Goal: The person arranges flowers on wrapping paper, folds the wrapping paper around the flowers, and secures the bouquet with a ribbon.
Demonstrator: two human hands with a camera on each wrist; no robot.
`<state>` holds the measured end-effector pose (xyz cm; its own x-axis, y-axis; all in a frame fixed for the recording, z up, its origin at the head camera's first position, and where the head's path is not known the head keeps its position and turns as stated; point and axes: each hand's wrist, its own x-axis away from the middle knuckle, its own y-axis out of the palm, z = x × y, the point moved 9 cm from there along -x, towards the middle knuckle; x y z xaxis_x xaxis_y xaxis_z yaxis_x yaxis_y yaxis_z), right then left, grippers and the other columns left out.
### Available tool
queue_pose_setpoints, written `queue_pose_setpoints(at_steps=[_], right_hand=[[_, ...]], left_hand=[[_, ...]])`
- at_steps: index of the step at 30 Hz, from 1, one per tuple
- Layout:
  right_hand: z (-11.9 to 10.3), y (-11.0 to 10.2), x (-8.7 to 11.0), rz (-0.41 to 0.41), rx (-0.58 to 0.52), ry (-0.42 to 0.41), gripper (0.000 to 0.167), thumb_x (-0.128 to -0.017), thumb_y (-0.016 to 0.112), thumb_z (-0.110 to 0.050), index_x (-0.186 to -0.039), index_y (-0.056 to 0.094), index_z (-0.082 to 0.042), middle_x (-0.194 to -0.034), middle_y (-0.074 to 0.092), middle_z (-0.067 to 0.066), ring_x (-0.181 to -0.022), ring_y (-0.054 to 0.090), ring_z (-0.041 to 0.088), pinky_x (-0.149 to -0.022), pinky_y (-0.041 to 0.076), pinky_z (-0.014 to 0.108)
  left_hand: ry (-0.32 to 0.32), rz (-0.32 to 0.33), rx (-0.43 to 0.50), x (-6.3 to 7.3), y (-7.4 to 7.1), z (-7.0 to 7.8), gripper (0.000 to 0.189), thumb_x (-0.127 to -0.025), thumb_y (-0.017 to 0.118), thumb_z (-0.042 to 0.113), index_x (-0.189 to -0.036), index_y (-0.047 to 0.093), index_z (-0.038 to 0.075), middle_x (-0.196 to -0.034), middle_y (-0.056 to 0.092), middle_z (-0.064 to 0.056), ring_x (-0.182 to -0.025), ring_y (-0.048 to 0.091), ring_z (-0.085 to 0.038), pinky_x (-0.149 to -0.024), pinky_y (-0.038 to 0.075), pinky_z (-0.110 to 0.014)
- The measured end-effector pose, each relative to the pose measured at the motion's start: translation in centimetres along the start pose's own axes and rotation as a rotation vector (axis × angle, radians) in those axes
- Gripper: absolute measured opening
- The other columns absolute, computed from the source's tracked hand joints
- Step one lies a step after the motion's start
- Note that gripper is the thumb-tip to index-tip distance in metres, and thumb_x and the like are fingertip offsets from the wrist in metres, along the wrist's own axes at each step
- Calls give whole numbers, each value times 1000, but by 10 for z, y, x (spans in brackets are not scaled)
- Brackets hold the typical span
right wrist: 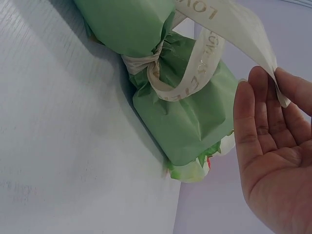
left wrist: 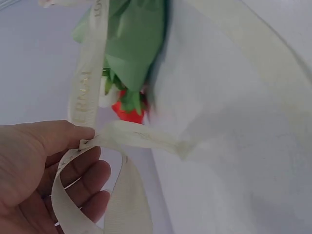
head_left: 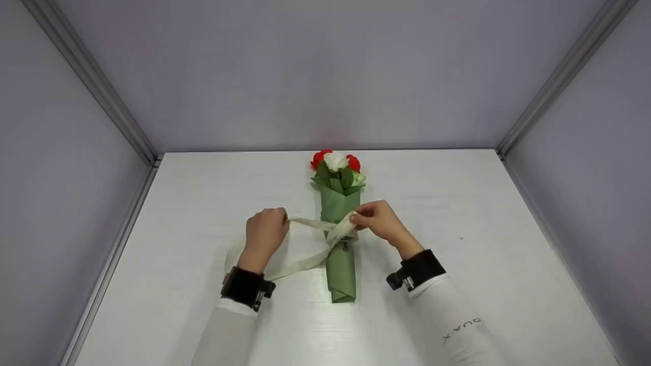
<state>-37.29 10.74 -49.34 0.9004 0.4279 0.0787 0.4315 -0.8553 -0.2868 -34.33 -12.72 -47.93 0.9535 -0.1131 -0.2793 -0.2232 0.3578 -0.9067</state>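
A bouquet of red and white flowers lies on the table, wrapped in green paper. Cream ribbon with printed gold letters circles the gathered middle of the wrap. On the left, my left hand pinches one length of ribbon between thumb and forefinger; in the left wrist view a loop of ribbon hangs below that pinch. My right hand holds the other ribbon end between thumb and fingertips, just right of the wrap, its palm turned up in the right wrist view.
The white table carries the bouquet near its middle. Pale panels rise at the back and both sides, with grey metal posts at the corners. A slack stretch of ribbon trails toward the left wrist.
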Motion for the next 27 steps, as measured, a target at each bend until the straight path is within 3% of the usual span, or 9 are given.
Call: queue_pose_setpoints(at_steps=[3, 6, 9, 12, 21, 27], right_hand=[[-7, 1, 3, 0, -5, -9, 22, -93, 65, -2, -107, 68, 14, -95, 70, 23, -90, 67, 40, -83, 54, 51], [-9, 1, 4, -2, -9, -22, 22, -93, 65, -2, -107, 68, 14, -95, 70, 23, -89, 68, 39, -82, 54, 50], [-10, 1, 4, -4, -10, -22, 22, -94, 64, -2, -107, 68, 15, -96, 70, 25, -90, 67, 41, -82, 54, 50], [-8, 1, 4, -5, -5, -20, 22, -94, 64, -2, -107, 68, 15, -96, 70, 25, -90, 67, 42, -82, 54, 50], [23, -3, -10, 8, 22, -17, 23, -94, 66, -8, -107, 70, 10, -95, 71, 21, -88, 69, 35, -80, 56, 45], [24, -5, -10, 26, 40, -19, 21, -93, 70, -14, -104, 74, 4, -91, 73, 13, -82, 70, 24, -75, 57, 36]], left_hand=[[17, -18, -11, 8, -14, 17, 29, -84, 71, 5, -58, 59, 10, -52, 55, -2, -46, 50, -18, -43, 42, -36], [14, -80, -4, 14, -23, 32, 36, -84, 70, 6, -52, 55, 13, -47, 49, 1, -43, 45, -15, -41, 38, -34], [-7, -158, 42, 17, -29, 42, 26, -85, 72, 10, -59, 65, 13, -55, 57, 2, -49, 53, -17, -45, 44, -35], [-9, -241, 152, 21, -31, 50, 12, -86, 74, 13, -74, 74, 11, -67, 65, 1, -57, 60, -19, -53, 50, -37], [107, -487, 685, 27, -14, 81, 3, -84, 73, 7, -84, 76, 5, -70, 68, 2, -63, 63, -11, -61, 52, -30], [119, -576, 825, 37, 12, 106, 5, -86, 75, 9, -90, 75, 7, -78, 70, 3, -72, 66, -10, -66, 53, -28]])
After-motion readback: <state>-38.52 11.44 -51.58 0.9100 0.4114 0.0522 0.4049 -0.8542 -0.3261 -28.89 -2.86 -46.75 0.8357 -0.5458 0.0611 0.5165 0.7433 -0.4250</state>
